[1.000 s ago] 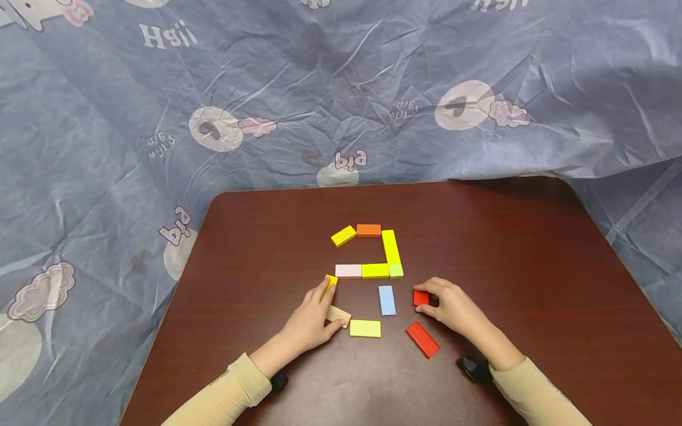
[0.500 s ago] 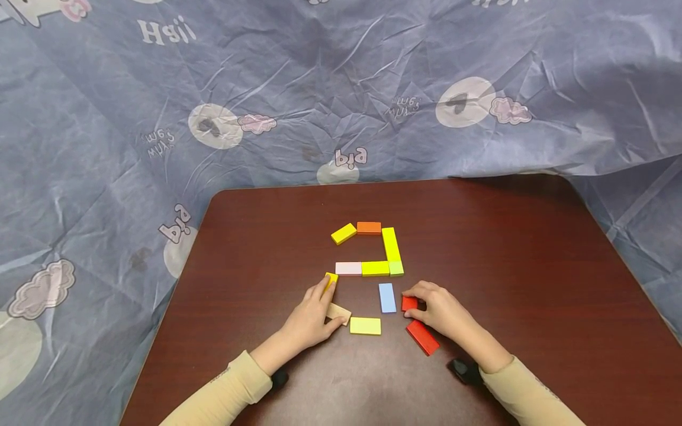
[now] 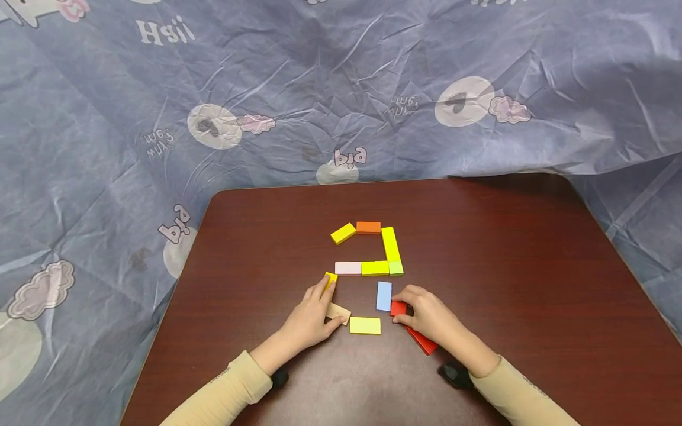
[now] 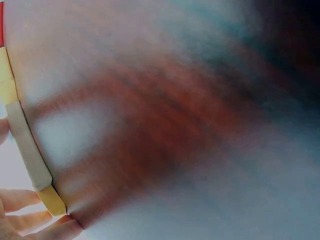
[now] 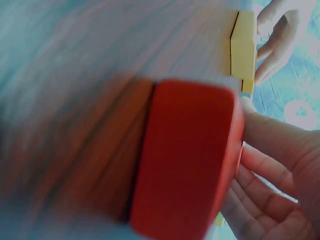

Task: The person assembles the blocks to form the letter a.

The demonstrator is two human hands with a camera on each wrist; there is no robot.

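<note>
one spread left hand [image 3: 309,321] touches a yellow block [image 3: 332,277] and a bare-wood block [image 3: 339,313]; the right hand [image 3: 431,313] pinches a red block [image 3: 397,308] that touches a blue block [image 3: 383,296].

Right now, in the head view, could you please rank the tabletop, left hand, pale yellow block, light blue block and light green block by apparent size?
1. tabletop
2. left hand
3. pale yellow block and light blue block, too alike to rank
4. light green block
</note>
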